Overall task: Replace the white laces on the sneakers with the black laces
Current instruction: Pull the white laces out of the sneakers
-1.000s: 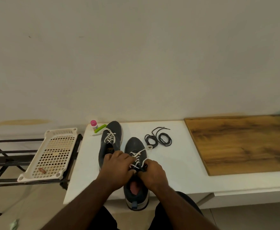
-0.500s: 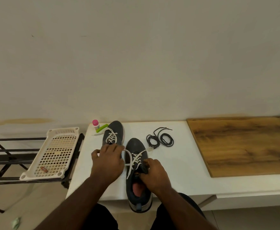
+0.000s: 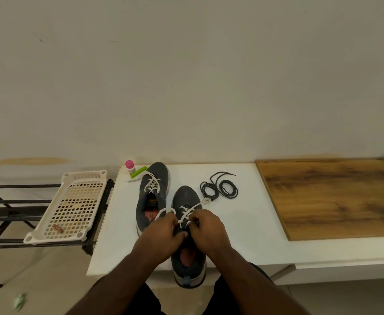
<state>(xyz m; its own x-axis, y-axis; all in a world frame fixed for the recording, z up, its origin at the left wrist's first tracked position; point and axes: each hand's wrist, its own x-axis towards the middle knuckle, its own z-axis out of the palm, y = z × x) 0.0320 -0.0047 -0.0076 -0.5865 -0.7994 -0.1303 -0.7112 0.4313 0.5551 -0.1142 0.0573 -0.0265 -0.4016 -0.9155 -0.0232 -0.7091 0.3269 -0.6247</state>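
Hands [image 3: 163,235] [image 3: 209,230] both pinch white lace [image 3: 187,214] on near sneaker [image 3: 186,198]; black laces [image 3: 219,189] beside.

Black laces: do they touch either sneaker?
Apart. The head view shows bare white table between the black laces and the near sneaker; the far sneaker lies further left.

A white table [image 3: 243,226] against a plain wall holds two dark sneakers. On the nearer sneaker [image 3: 187,251], at the table's front edge, the left hand [image 3: 161,237] and right hand [image 3: 209,230] pinch its white lace [image 3: 186,213]. The farther sneaker [image 3: 153,189] sits behind and left. Coiled black laces [image 3: 219,188] lie behind and right. A wooden board [image 3: 334,196] covers the table's right end; a white basket [image 3: 72,205] sits left of the table.
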